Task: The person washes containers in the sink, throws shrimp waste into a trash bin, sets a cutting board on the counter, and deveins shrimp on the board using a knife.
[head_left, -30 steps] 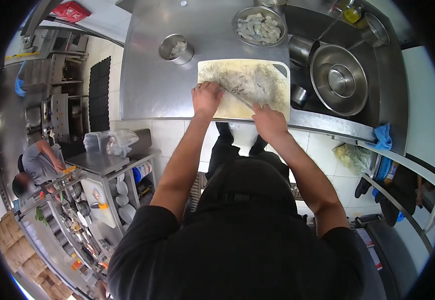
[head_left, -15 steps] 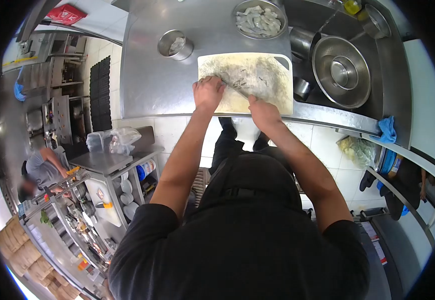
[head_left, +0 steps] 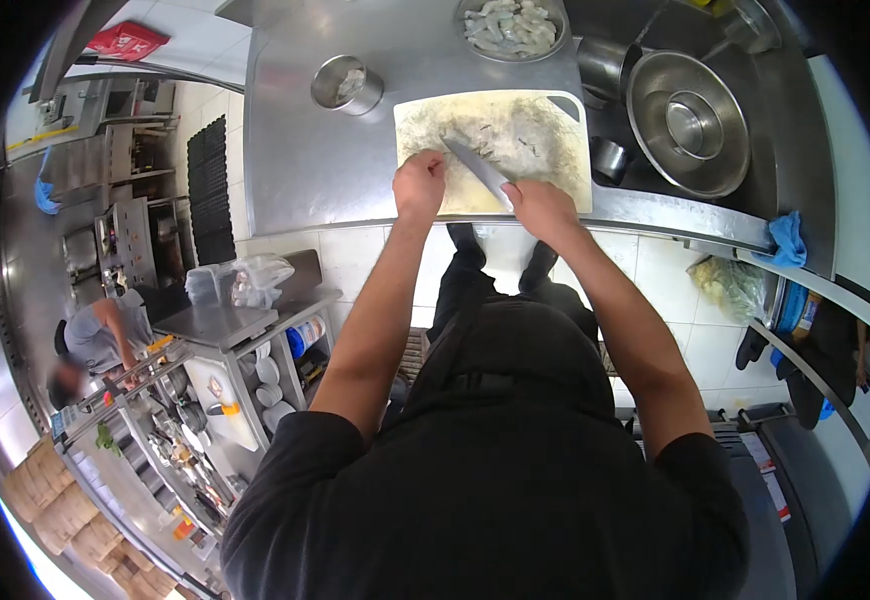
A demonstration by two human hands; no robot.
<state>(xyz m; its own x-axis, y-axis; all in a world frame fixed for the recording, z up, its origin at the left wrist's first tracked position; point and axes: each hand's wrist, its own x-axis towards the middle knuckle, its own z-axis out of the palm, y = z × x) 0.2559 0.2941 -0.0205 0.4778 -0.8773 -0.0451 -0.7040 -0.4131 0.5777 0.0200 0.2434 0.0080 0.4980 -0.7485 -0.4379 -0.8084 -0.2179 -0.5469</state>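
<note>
My right hand grips a kitchen knife by its handle. The blade points up and left across a worn, pale cutting board with small dark scraps on it. At the board's left edge, my left hand is closed with its fingertips pinched together near the knife's tip. What they hold, if anything, is too small to make out. Beyond the board stands a metal bowl of peeled shrimp. A small metal pot with a few pale pieces inside is at the upper left.
The steel counter carries the board. To the right, a sink holds a large metal basin with a smaller bowl inside. A blue cloth hangs at the counter's right edge. Another person is far left, behind a steel cart.
The knife has come away from my left hand, and its blade now lies turned more flat to view. My left fingers have drawn together. The whole view has shifted slightly.
</note>
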